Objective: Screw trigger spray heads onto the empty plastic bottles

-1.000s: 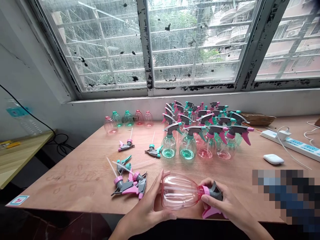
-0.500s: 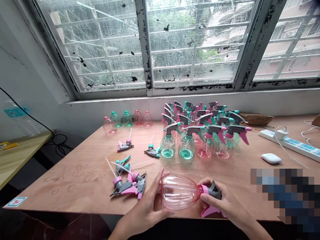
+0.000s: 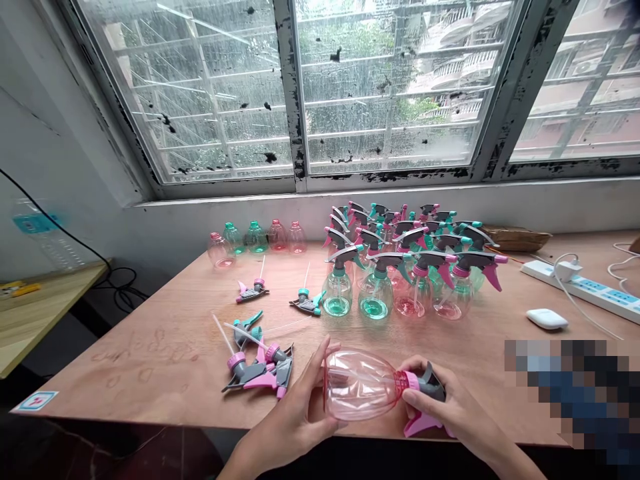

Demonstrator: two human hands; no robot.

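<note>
A clear pink bottle (image 3: 361, 387) lies sideways in the air just above the table's front edge. My left hand (image 3: 303, 408) is closed around its base, thumb below and fingers above and behind. On its neck sits a grey spray head (image 3: 431, 383) with a pink collar and trigger, the trigger hanging downward. My right hand (image 3: 453, 400) grips this head at the collar, thumb in front. Left of my hands lies a small heap of loose spray heads (image 3: 256, 373), pink-grey and green-grey, with thin tubes. Two more, a pink one (image 3: 253, 291) and a green one (image 3: 307, 303), lie farther back.
Several pink and green spray bottles (image 3: 375, 293) with heads on stand grouped at the back centre. Headless bottles (image 3: 255, 238) line the back left. To the right are a power strip (image 3: 583, 287), a white case (image 3: 547, 319) and cables. A window is behind.
The ribs and reflections on the pink bottle look different, so it seems slightly turned about its length. Both hands keep their hold in nearly the same place. The view has shifted slightly.
</note>
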